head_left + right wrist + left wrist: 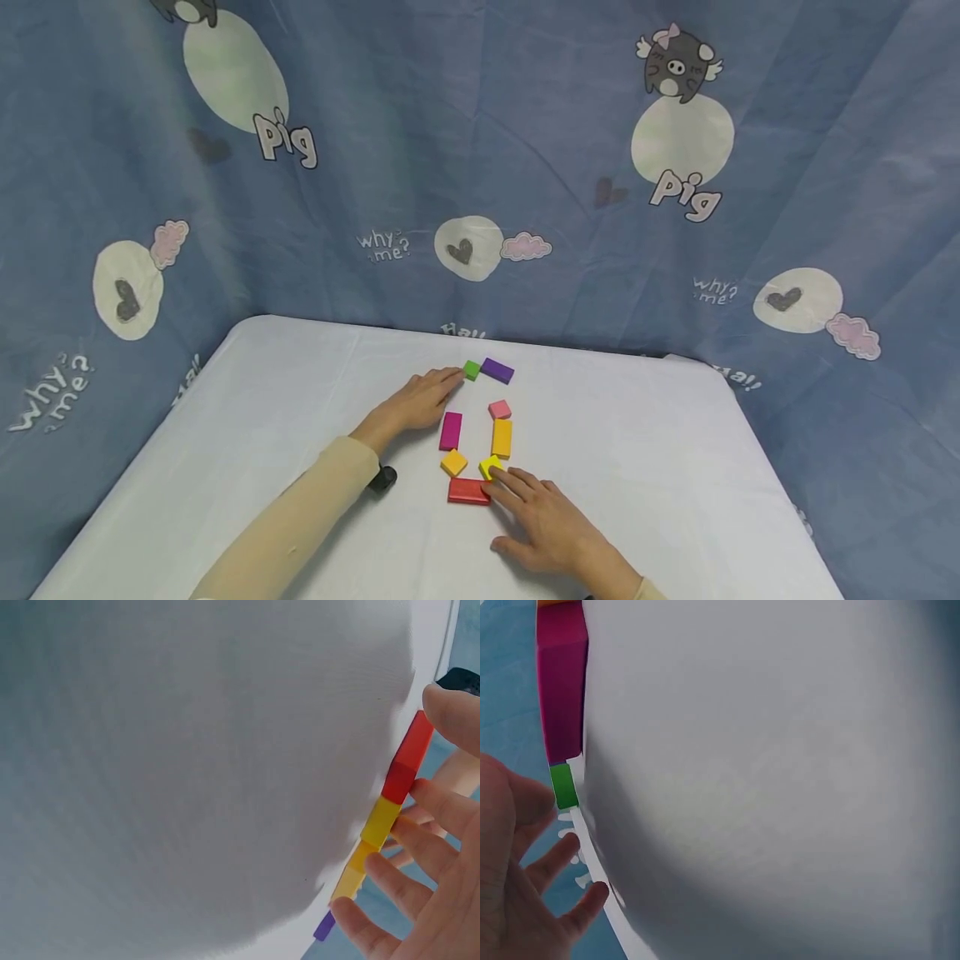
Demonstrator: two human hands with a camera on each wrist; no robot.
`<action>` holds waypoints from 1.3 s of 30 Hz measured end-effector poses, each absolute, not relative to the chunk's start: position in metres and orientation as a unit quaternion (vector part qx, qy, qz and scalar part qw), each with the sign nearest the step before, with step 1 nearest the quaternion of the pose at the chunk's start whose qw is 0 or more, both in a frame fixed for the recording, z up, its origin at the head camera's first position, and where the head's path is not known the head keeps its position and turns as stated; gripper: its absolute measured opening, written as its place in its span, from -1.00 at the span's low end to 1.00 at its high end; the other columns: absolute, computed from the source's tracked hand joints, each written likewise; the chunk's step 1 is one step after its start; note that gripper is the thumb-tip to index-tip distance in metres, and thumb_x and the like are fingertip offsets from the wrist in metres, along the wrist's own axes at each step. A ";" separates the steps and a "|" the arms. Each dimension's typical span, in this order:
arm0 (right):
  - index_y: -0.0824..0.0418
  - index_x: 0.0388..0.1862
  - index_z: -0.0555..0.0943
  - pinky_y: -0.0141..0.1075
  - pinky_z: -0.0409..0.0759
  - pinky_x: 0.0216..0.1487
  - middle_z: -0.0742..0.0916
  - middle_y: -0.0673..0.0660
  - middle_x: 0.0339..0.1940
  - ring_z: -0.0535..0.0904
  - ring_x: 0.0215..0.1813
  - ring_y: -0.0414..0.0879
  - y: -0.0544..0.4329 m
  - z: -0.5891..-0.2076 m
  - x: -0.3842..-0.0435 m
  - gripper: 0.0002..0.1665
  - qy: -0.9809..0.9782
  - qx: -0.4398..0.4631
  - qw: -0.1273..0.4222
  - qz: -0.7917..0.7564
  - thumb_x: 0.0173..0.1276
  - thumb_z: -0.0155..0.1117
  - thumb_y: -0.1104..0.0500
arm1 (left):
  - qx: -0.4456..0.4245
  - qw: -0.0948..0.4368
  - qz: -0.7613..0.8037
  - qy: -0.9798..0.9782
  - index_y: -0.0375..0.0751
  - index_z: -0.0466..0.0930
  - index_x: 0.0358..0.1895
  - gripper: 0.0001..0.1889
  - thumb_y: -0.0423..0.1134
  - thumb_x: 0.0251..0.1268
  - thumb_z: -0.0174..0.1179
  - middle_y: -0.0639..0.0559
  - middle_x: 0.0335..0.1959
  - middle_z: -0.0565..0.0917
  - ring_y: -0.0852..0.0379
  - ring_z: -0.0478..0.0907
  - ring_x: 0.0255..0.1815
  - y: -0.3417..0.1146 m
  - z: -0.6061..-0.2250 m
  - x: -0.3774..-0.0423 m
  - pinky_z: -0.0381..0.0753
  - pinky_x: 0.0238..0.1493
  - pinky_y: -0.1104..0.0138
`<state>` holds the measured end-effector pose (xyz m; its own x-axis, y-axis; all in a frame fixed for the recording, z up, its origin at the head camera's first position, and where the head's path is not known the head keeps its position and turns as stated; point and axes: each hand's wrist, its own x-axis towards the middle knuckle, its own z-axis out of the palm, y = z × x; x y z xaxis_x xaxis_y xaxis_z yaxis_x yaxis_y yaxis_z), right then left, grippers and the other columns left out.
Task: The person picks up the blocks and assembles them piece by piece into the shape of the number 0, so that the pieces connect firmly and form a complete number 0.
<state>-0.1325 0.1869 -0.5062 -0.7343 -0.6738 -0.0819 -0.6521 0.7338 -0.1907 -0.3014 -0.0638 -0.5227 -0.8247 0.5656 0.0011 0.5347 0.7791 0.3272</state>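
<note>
My left hand (420, 402) reaches to the far side of the table, its fingertips at a small green block (471, 370); a long purple block (497, 371) lies just right of it. In the left wrist view the green block (564, 786) is beside the index finger. My right hand (547, 525) is spread low over the near side. Its fingertips are at the yellow block (489, 465) and the red block (467, 492); exact contact is unclear. Between the hands lie a magenta block (451, 431), a pink block (499, 409), a long amber block (502, 438) and a small orange block (453, 462).
The blocks lie on a white-covered table (630, 442). A small black object (384, 479) is beside the left forearm, partly hidden by the sleeve. A blue printed curtain (525, 150) hangs behind the table's far edge and along its sides.
</note>
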 end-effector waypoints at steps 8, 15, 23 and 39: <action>-0.07 0.52 0.24 0.07 0.47 0.18 0.33 0.01 0.50 0.29 0.43 0.05 0.185 -0.506 -0.132 -0.19 0.927 -0.362 0.068 -0.073 0.38 0.08 -0.33 | 0.287 0.068 0.147 0.944 -0.08 0.11 0.54 -0.43 -0.22 0.53 -0.05 -0.03 0.53 0.16 -0.04 0.08 0.51 -0.061 -0.521 -0.303 0.13 0.39 -0.10; -0.09 0.52 0.23 0.08 0.45 0.20 0.32 -0.01 0.51 0.27 0.44 0.04 0.184 -0.506 -0.131 -0.19 0.929 -0.355 0.075 -0.072 0.38 0.08 -0.33 | 0.297 0.031 0.139 0.944 -0.14 0.33 0.43 -0.52 -0.26 0.49 0.01 -0.09 0.39 0.36 -0.06 0.26 0.40 -0.061 -0.518 -0.302 0.24 0.35 -0.03; -0.10 0.53 0.23 0.07 0.45 0.20 0.31 -0.02 0.51 0.28 0.44 0.04 0.184 -0.509 -0.130 -0.18 0.929 -0.355 0.076 -0.074 0.38 0.06 -0.36 | 0.297 -0.002 0.128 0.946 -0.13 0.47 0.34 -0.59 -0.28 0.47 0.03 -0.09 0.29 0.43 -0.04 0.36 0.30 -0.064 -0.523 -0.302 0.36 0.27 0.02; -0.15 0.53 0.22 0.09 0.43 0.23 0.31 -0.04 0.51 0.27 0.44 0.02 0.185 -0.507 -0.132 -0.18 0.933 -0.340 0.091 -0.076 0.36 0.11 -0.35 | 0.293 0.050 0.167 0.940 -0.07 0.51 0.31 -0.61 -0.32 0.47 0.01 0.02 0.39 0.40 0.02 0.31 0.40 -0.070 -0.516 -0.295 0.29 0.35 0.02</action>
<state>-0.1324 0.1852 -0.5066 -0.7523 -0.6480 -0.1187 -0.6204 0.7575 -0.2032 -0.2946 -0.0700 -0.5156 -0.8234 0.5674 0.0030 0.5337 0.7727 0.3436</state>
